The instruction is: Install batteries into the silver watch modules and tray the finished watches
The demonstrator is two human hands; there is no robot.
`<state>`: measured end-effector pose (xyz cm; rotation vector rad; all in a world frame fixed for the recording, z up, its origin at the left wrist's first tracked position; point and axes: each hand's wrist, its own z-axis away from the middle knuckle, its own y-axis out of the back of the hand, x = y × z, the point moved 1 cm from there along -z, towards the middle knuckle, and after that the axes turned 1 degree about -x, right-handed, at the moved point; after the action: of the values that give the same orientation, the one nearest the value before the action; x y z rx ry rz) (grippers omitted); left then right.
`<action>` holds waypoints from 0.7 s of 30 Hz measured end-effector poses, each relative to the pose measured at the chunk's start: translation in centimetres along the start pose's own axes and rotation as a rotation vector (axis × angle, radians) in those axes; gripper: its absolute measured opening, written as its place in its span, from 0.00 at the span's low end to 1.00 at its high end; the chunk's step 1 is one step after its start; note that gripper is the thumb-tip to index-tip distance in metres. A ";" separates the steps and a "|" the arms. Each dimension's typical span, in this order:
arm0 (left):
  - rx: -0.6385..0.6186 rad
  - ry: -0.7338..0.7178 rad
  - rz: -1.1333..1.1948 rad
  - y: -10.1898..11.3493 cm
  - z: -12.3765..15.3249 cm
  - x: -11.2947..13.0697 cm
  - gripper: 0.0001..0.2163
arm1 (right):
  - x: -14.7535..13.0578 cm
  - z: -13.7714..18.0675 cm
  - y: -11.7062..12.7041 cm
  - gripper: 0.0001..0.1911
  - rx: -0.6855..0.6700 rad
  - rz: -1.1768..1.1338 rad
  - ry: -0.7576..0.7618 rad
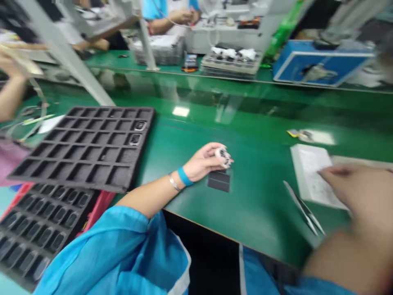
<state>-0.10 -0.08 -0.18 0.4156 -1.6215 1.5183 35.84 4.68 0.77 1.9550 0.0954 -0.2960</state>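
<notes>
**small part pinched over the green bench (254, 213)**

the 2 hands are held well apart. the small part (222, 155), white and black, is pinched in the fingers of the left hand (202, 162), raised just above a dark pad (218, 181), perhaps so that it can be turned and looked at. the right hand (353, 200) is blurred over a sheet of paper (310, 174), and whether anything is gripped by it cannot be told. tweezers (302, 207) are laid near it, seemingly kept within reach. a foam tray (82, 147) is set to the left, with 2 dark parts (135, 139) seated in its end cells, above a filled second tray (39, 233). a blue case (319, 61) is placed on the far bench, near a co-worker's hands (181, 16).
</notes>
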 end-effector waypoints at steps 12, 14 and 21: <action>-0.092 0.041 -0.102 0.0 0.3 0.2 0.23 | -16.7 8.8 -2.8 0.21 -0.881 -1.418 -0.086; -0.094 0.042 -0.103 0.2 0.0 0.4 0.23 | -16.0 8.4 -2.3 0.18 -0.920 -1.414 -0.168; -0.099 0.133 -0.122 0.6 -0.2 0.3 0.23 | -15.5 7.2 0.2 0.12 -0.687 -1.577 -0.167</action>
<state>-0.61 0.35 -0.36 0.3452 -1.5325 1.3404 19.75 -0.93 2.22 0.7973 1.4285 -1.2230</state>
